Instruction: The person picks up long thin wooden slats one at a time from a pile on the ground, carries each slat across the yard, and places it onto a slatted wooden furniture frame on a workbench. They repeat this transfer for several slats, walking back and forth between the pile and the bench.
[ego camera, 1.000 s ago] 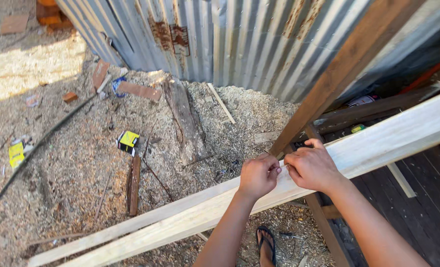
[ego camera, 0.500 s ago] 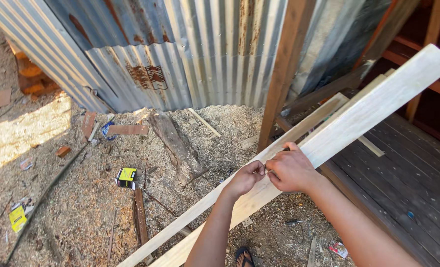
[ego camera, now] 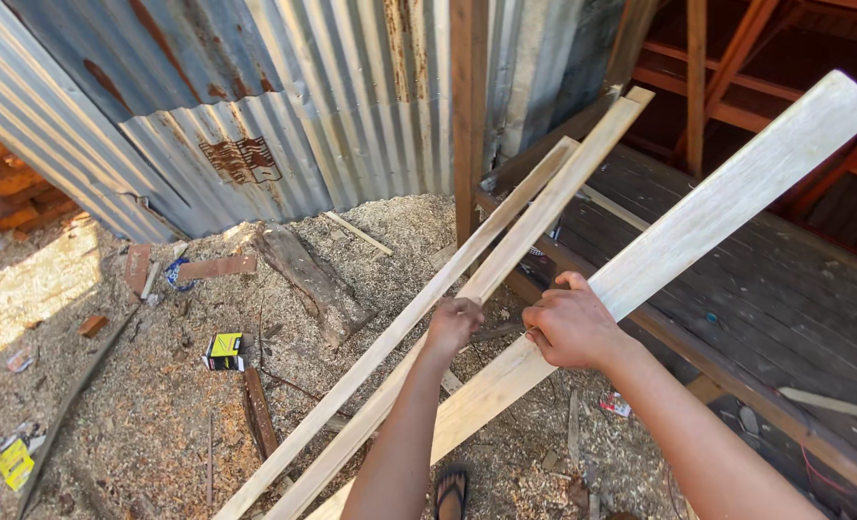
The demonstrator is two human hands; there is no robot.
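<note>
Gripping plank [ego camera: 717, 207], fingers [ego camera: 554, 318] curled.

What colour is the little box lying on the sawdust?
The little box is yellow and black, seen best in the head view, left of the left hand.

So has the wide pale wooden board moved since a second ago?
Yes. The wide pale wooden board has swung more upright, its far end rising against the corrugated metal wall.

Wide pale plank [ego camera: 717, 207] slants upward; two thin strips [ego camera: 506, 250] beside it, seemingly crossing.
</note>
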